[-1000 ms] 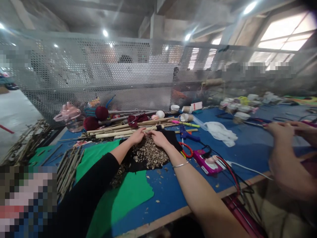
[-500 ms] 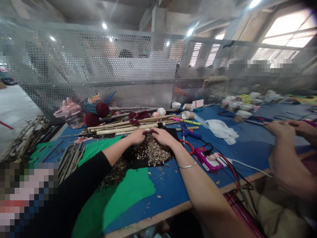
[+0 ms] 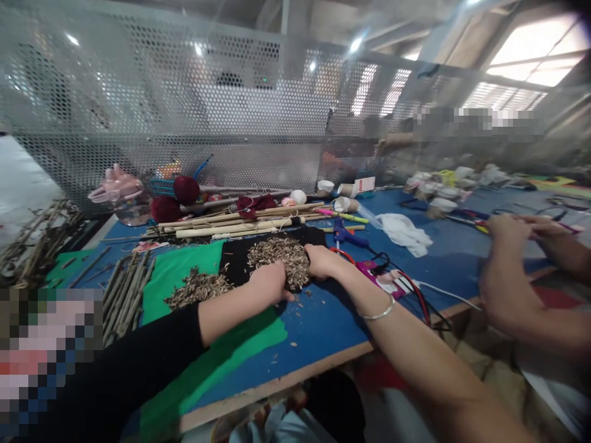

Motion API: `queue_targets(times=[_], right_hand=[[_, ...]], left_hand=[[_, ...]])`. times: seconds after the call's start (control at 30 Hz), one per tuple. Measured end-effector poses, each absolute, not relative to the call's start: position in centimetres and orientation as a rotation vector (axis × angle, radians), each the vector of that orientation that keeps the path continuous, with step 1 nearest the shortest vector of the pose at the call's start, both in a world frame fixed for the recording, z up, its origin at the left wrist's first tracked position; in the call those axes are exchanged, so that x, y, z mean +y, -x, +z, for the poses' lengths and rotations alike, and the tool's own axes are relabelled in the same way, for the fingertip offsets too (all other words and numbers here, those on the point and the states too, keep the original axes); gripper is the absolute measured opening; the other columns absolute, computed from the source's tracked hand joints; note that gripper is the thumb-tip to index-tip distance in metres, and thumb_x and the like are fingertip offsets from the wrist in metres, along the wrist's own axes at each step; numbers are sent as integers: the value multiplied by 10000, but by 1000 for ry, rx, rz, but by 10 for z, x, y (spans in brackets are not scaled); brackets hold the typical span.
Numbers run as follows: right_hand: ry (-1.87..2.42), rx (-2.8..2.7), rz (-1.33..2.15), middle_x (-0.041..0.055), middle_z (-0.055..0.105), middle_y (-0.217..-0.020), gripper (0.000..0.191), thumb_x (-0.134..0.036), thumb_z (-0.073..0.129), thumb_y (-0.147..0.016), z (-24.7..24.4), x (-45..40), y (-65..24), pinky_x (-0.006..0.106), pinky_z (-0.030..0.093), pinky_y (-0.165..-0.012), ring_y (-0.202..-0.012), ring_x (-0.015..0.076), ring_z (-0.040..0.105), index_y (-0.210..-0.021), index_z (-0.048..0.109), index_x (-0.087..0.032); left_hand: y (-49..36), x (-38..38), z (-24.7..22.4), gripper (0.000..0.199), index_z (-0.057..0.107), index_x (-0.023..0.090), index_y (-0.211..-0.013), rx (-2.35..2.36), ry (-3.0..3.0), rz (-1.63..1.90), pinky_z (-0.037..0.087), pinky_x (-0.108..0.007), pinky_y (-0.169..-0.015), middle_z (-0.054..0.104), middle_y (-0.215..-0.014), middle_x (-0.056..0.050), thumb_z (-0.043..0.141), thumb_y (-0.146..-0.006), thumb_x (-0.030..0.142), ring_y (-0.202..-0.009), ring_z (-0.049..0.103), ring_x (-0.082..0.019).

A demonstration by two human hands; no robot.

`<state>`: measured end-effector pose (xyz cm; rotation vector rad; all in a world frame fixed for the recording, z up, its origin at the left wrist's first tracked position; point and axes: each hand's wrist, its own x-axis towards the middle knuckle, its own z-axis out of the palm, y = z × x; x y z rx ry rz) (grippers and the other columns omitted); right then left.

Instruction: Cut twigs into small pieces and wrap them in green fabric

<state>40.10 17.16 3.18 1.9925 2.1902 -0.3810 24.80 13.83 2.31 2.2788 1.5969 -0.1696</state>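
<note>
Both hands have come down from the far edge of the seed pile (image 3: 279,255) to its near side; left fingers (image 3: 282,280) bent at its front edge, right fingers (image 3: 310,258) curled at its right, atop black cloth (image 3: 233,258). Whether either pinches anything, I can't tell.

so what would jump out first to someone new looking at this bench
Probably the heap of seed-like flakes on the black cloth, with the left hand at its near edge and the right hand at its right side. Next, the bright green cloth left of it, bearing a second pile, and the dark red yarn balls behind.
</note>
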Motion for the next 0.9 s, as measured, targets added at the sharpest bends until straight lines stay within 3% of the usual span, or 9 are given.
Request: queue_targets(times=[0.1, 0.27, 0.5, 0.6, 0.8, 0.9], right_hand=[[-1984, 2261, -425, 143, 671, -914, 467, -46, 656, -536, 32, 178, -387, 215, 418, -550, -810, 244, 644, -994, 589, -105], [-2087, 2497, -524, 68, 671, -852, 529, -134, 653, -648, 39, 184, -376, 183, 418, -579, -701, 148, 629, -1152, 491, -136], [-2105, 2195, -807, 55, 658, -782, 518, -333, 747, -567, 36, 150, -391, 210, 387, -385, -426, 126, 557, -994, 504, -168], [-2113, 2148, -806, 65, 659, -791, 501, -317, 748, -570, 26, 145, -384, 215, 390, -367, -411, 131, 559, -981, 502, -170], [-2103, 2278, -851, 11, 637, -693, 304, -148, 666, -654, 20, 169, -352, 175, 389, -404, -450, 108, 574, -918, 516, -179], [-2073, 2469, -912, -13, 618, -653, 255, -143, 595, -720, 25, 181, -345, 166, 392, -443, -475, 95, 574, -956, 504, -179]], left_hand=[[-241, 142, 18, 550, 507, 151, -1007, 1619, -2256, -62, 490, -316, -735, 648, -1004, -150, 724, -597, 446, -902, 637, -273], [-231, 149, 11, 290, 519, 136, -975, 1657, -2211, 73, 479, -296, -743, 649, -998, -154, 558, -773, 340, -932, 630, -254], [-221, 129, 20, 332, 492, 144, -1035, 1718, -2299, 86, 481, -330, -728, 637, -949, -133, 530, -799, 375, -877, 626, -258], [-226, 106, 16, 220, 571, 150, -981, 1579, -2516, 16, 480, -324, -752, 607, -982, -134, 477, -836, 285, -938, 582, -247], [-232, 85, 3, 277, 604, 101, -1017, 1510, -2642, -27, 485, -361, -752, 556, -1004, -170, 448, -848, 256, -964, 527, -278], [-231, 85, 1, 280, 593, 98, -1034, 1496, -2638, -11, 489, -364, -736, 547, -1001, -175, 423, -856, 231, -961, 518, -276]])
